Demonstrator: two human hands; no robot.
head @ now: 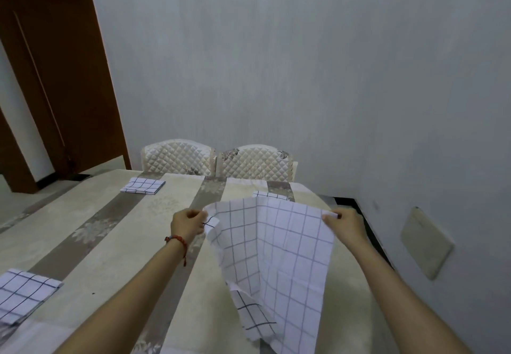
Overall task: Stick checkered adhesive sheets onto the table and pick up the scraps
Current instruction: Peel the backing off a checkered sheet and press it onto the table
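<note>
A white checkered sheet with dark grid lines hangs in the air above the table, creased down its middle. My left hand pinches its upper left corner and my right hand pinches its upper right corner. The sheet's lower end droops toward the near table edge, with a corner curled over. Three folded checkered sheets lie flat on the table: one at the far left, one at the near left edge, and one at the far right, partly hidden behind the held sheet.
The table wears a beige cloth with brown floral stripes. Two quilted chair backs stand at its far end against the grey wall. A brown door is at the left. A dark floor strip runs along the table's right side.
</note>
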